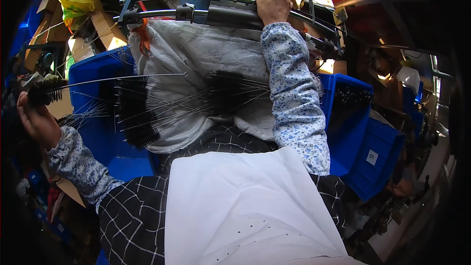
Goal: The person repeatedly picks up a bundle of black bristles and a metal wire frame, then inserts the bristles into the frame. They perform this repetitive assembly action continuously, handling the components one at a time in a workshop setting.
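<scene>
Head view: left hand (37,120) at 9 o'clock pinches one wire brush (46,91), right hand (273,4) at 12 clamps the machine bar (230,15); many brushes (142,113) lie finished on the grey sack (206,54).

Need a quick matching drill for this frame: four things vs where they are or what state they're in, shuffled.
Things:
1. left hand
2. right hand
3. pile of bottle brushes
4. white cloth

Places/states:
A. spread over the lap
B. gripping the black machine bar at top
C. holding one black bottle brush at far left
D. lying on the grey sack in the middle

Pairs: 1-C, 2-B, 3-D, 4-A
</scene>
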A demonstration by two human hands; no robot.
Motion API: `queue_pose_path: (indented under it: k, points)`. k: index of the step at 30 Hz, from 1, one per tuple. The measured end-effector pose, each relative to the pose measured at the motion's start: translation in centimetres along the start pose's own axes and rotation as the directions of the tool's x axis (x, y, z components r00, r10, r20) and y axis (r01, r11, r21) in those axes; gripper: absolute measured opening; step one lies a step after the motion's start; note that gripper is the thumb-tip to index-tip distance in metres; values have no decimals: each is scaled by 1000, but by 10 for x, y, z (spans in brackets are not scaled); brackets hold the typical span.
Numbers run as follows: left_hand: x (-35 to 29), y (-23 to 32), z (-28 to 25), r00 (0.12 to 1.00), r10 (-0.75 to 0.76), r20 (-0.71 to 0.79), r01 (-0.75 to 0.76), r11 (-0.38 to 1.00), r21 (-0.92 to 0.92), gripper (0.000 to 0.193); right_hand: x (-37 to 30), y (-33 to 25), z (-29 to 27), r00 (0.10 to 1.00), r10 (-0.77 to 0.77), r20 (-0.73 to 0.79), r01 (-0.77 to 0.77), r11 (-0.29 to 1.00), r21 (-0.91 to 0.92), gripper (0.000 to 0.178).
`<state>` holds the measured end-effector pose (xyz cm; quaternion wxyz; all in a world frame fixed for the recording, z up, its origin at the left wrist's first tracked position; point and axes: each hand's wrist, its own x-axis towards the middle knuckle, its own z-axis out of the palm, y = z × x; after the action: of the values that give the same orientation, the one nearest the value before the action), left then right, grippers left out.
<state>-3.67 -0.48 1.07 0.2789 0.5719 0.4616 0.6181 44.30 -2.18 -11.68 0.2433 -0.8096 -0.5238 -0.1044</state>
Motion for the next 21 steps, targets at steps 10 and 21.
queue_pose_path:
  k: [10, 21]
  points:
    - [-4, 3, 37, 999, -34, 20, 35, 997, -69, 22, 3, -14, 3, 996, -1, 87, 5, 999, -42, 30]
    - [-10, -4, 57, 998, -52, 22, 53, 996, -68, 20, 13, 87, -14, 983, 2, 182, -8, 999, 37, 31]
